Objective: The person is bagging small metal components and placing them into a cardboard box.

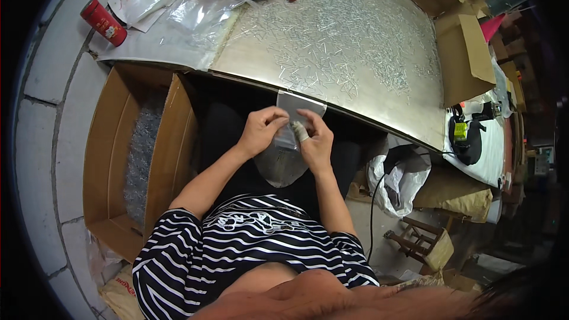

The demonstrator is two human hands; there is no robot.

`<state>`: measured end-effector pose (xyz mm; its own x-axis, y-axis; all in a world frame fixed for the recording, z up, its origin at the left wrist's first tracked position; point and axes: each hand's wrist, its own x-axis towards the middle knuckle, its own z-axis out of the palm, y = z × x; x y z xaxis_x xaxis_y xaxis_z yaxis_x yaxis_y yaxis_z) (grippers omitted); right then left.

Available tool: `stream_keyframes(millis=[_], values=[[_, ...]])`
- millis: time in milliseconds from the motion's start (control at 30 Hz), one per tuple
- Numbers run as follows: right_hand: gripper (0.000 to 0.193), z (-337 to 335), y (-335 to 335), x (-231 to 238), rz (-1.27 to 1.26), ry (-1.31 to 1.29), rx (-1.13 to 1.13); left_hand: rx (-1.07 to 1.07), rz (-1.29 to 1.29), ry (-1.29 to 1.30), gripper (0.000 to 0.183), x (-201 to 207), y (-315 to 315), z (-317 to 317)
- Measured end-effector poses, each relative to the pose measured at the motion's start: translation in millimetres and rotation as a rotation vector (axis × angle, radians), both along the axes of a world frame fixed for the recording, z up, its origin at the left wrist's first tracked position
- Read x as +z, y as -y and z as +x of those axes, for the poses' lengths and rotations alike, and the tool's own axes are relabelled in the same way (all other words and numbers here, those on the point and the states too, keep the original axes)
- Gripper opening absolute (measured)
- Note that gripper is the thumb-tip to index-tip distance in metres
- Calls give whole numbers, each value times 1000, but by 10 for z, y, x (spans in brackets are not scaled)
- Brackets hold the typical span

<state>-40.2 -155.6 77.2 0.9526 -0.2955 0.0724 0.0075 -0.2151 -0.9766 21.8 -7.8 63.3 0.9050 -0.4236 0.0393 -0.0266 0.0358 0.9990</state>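
My left hand (261,132) is closed in a pinch, thumb against forefinger, above my lap. Whatever it holds, if anything, is too small to make out. Facing it is my right hand (316,143), its forefinger and thumb apart, with pale tape (300,131) wrapped round the thumb. Between and below the hands is a clear plastic bag (287,140), hard to see; I cannot tell whether either hand touches it. A grey translucent sheet (302,103) hangs at the table's edge. Lower down, a grey rounded piece (277,169) lies over my lap.
Many thin silvery metal pins (338,41) are strewn across the metal-topped table (252,53). A cardboard box (101,160) with small clear packets (145,160) stands at my left. A red can (104,22), plastic bags (195,21), an open carton (465,59) and a wooden stool (424,243) surround me.
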Motion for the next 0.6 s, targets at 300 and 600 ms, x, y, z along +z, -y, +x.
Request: stream_keyframes(millis=[300, 600], values=[[17, -459, 281, -1034, -307, -355, 551, -500, 469, -68, 17, -841, -384, -63], [22, 106, 952, 39, -266, 42, -242, -195, 174, -166, 49, -857, -182, 41]])
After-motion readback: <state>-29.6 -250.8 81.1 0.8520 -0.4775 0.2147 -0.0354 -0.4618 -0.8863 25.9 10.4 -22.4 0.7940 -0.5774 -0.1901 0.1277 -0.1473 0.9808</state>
